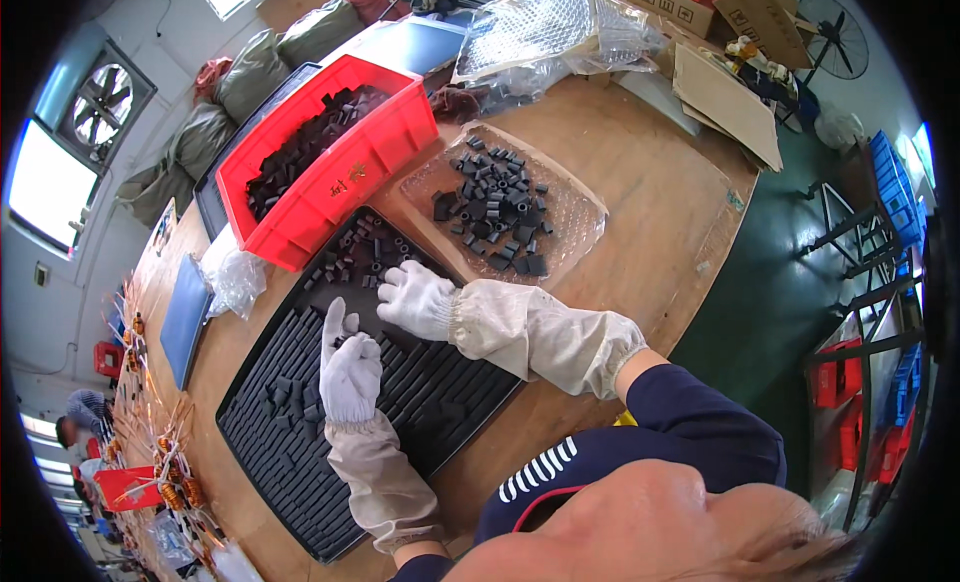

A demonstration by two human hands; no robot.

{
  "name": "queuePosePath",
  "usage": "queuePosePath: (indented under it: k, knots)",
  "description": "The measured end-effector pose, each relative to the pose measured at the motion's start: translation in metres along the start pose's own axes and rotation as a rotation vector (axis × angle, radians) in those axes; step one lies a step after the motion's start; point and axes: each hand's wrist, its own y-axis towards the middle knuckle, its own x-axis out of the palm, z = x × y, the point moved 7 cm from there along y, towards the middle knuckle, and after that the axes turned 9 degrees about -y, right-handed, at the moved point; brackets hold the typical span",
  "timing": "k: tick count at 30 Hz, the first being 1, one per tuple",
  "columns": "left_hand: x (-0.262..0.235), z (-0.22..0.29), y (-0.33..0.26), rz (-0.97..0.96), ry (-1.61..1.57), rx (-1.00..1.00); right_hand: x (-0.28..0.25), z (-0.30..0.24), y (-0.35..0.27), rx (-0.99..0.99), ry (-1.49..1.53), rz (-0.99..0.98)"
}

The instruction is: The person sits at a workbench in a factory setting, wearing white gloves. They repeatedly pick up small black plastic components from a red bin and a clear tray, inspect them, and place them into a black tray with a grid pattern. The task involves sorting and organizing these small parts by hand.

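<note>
Both of my hands wear white gloves and are over a black tray (232, 402). My left hand (351, 380) is closed around a small dark tube (343, 340), mostly hidden by the fingers, with its index finger stretched out. My right hand (418, 300) has its fingers curled beside loose black tubes (362, 244) at the tray's far end. Whatever those fingertips hold, if anything, cannot be made out. Rows of black tubes (290, 482) lie side by side across the near part of the tray, with several loose tubes (293, 395) lying on top of them.
Behind the tray stands a red bin (318, 204) of black pieces. Right of it, clear bubble wrap (580, 217) carries a heap of black tubes (500, 202). A blue panel (186, 322) and a plastic bag (236, 278) lie left; cardboard sheets (725, 102) lie at the far right.
</note>
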Motion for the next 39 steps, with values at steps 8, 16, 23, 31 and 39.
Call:
queuePosePath:
  k: [8,16,23,31,39]
  knots:
    - [-0.012,-0.004,0.003,0.021,-0.096,0.046,0.001,-0.002,0.000,-0.004,0.003,-0.017]
    - [-0.010,-0.003,0.002,-0.009,-0.110,0.053,-0.003,-0.003,0.000,-0.012,-0.006,0.012]
    - [-0.016,-0.005,0.005,0.030,-0.068,0.087,-0.017,0.014,0.001,0.140,0.333,0.355]
    - [-0.002,-0.020,0.006,-0.009,-0.011,0.051,-0.062,0.002,0.000,0.090,0.569,0.340]
    - [0.013,-0.022,-0.001,-0.144,0.033,-0.021,-0.058,0.002,0.000,0.067,0.542,0.277]
